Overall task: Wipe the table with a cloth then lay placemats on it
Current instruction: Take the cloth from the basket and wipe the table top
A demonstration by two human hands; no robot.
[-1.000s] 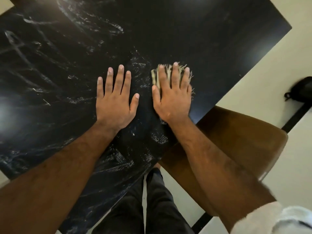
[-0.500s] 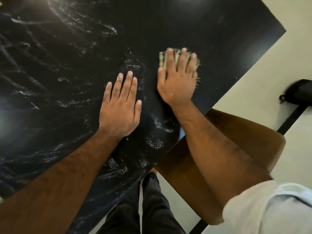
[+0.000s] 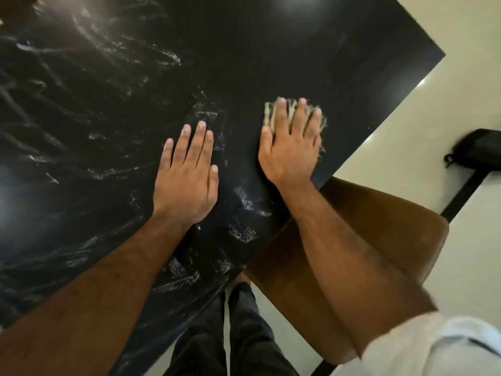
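Frayed, pale cloth [image 3: 294, 115] lies under the flat right hand [image 3: 291, 147] near the table [image 3: 271, 50] edge; soft, light, likely best pressed by palm; left hand [image 3: 187, 180] rests flat, empty.

The tabletop [image 3: 271, 44] fills the upper left of the frame. On it, the left hand [image 3: 187, 180] lies flat at centre, the right hand [image 3: 291, 147] beside it, pressing a cloth [image 3: 294, 109]. A chair [image 3: 379, 226] sits lower right; a bag [image 3: 479, 150] lies at the right edge.
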